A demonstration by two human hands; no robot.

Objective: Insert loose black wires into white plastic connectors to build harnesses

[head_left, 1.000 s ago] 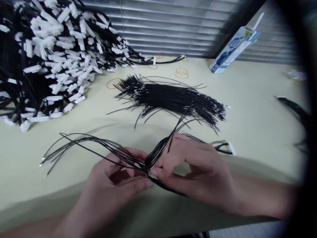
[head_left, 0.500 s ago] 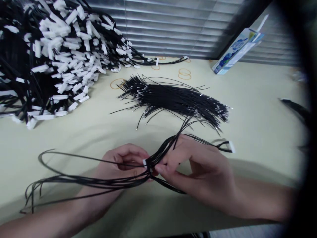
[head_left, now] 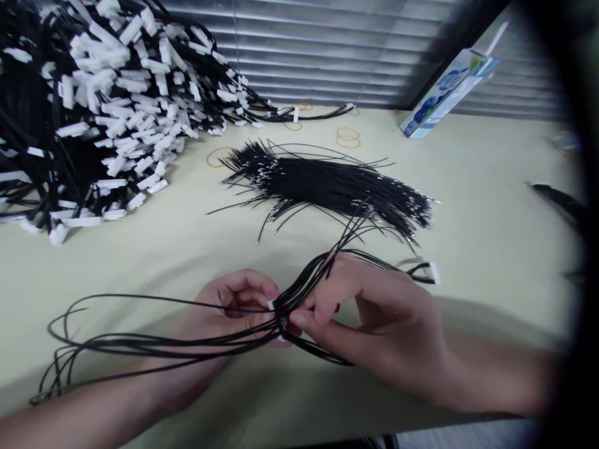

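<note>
Two hands pinch black wires (head_left: 154, 340) | left hand (head_left: 224, 312) | right hand (head_left: 374, 324) | connector (head_left: 274, 307) half-hidden

bare table (head_left: 482, 206) right, wire pile (head_left: 327, 184) ahead (connector heap (head_left: 93, 106) left)

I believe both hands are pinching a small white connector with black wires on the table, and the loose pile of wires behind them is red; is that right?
Not quite: the loose pile of wires is black, as the head view shows. The left hand and right hand do pinch the small white connector with black wires.

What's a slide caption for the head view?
Both hands, left and right, pinch a small white connector amid black wires.
</note>
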